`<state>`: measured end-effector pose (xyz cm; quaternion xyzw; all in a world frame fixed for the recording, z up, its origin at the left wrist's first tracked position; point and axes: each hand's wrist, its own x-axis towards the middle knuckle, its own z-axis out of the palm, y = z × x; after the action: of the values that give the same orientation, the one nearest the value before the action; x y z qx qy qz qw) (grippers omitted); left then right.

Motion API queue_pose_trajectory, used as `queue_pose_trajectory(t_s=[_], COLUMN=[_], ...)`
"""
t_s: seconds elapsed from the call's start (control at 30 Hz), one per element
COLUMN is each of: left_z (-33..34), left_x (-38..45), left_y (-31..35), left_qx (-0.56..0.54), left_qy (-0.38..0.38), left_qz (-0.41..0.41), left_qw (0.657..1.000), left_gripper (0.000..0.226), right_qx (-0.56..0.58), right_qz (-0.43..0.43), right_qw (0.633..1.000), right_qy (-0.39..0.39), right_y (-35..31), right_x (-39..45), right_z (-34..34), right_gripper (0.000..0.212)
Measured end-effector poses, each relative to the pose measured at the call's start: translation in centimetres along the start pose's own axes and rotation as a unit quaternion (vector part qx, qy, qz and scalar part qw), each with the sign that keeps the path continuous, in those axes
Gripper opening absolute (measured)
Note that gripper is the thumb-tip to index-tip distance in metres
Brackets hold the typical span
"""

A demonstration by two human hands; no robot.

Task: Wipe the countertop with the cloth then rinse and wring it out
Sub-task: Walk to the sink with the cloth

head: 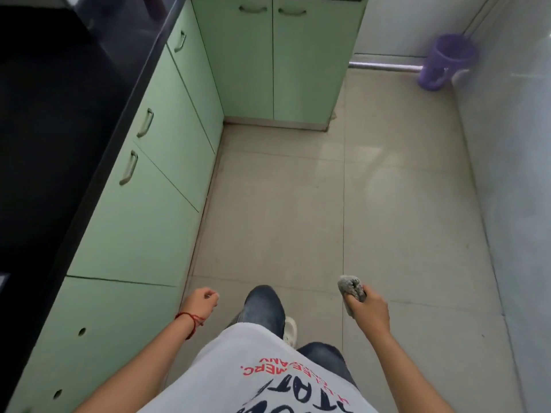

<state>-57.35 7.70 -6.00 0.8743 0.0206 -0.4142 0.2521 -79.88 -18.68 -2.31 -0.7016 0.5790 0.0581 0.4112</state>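
My right hand (371, 308) hangs low over the floor at the lower right, shut on a bunched grey cloth (351, 286) that sticks out above the fingers. My left hand (202, 299) is at the lower middle beside the cabinets, fingers curled into a loose fist with nothing in it; a red thread is tied around its wrist. The black countertop (59, 120) runs along the left edge of the view, well above and to the left of both hands. No sink or tap is in sight.
Pale green cabinet doors (167, 162) with metal handles line the left side and the far end. Beige floor tiles (313, 204) fill the middle. A purple plastic mug (445, 62) stands at the far right by a grey wall. My legs and a shoe show below.
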Motion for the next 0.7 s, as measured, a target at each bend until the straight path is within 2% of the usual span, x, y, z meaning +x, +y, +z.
queue_pose_trajectory(t_s=[0.17,0.4,0.6,0.7], left_z=[-0.8,-3.1,-5.4,-5.8], left_x=[6.4,16.6,25.4,28.2], left_y=[7.2,22.3,37.6,45.5], left_qx=[-0.031,-0.019,-0.008,-0.012], left_qy=[0.019,-0.005,-0.013,-0.004], left_qz=[-0.019,-0.010,0.058,0.093], left_qw=[0.999,1.000,0.998,0.996], left_gripper=[0.032,0.030,0.034,0.027], right_qx=[-0.015,0.005,0.027,0.035], right_qz=[-0.031,0.005,0.024,0.031], right_qw=[0.999,1.000,0.998,0.998], right_qy=[0.005,0.022,0.043,0.043], right_y=[-6.8,-15.7,-21.7,-24.2], right_x=[10.2,22.7,32.0,37.0], right_z=[-2.7,-7.1,-10.8,-12.1], right_gripper=[0.016,0.020,0.018,0.015])
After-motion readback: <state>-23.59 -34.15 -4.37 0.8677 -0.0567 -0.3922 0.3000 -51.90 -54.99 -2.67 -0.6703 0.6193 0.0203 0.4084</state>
